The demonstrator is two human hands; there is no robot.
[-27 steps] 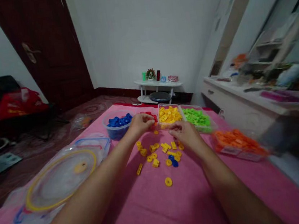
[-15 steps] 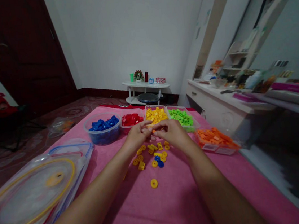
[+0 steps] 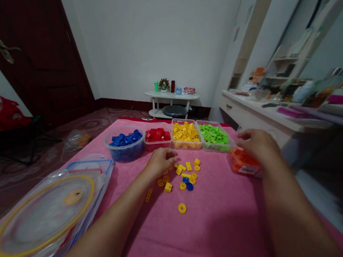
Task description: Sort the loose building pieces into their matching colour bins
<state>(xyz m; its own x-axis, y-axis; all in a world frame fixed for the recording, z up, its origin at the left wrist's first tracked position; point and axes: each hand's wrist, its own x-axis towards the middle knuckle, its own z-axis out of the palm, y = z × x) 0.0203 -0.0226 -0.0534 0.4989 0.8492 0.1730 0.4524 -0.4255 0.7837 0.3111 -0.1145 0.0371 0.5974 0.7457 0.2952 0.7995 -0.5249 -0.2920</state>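
Note:
My left hand (image 3: 162,162) is over the yellow pieces in the middle of the pink cloth, its fingers curled together; what they hold, if anything, is hidden. On the right, my right hand (image 3: 260,146) hovers at the clear box of orange bricks (image 3: 240,159), fingers apart and pointing left, covering part of the box. Between the hands lie loose yellow bricks (image 3: 189,166), several yellow wheels (image 3: 182,186) and blue wheels (image 3: 190,186). One yellow wheel (image 3: 182,208) lies nearer to me. Beside my left forearm is a long yellow strip (image 3: 149,195) with holes.
Along the far edge stand a round tub of blue bricks (image 3: 127,150) and boxes of red bricks (image 3: 158,136), yellow bricks (image 3: 185,131) and green bricks (image 3: 213,134). Clear lids (image 3: 44,215) lie at left. A white dresser (image 3: 251,112) stands at right.
My hands were together above the yellow pieces. The right hand has moved away to the orange box, while the left stays near the middle. The view has shifted slightly.

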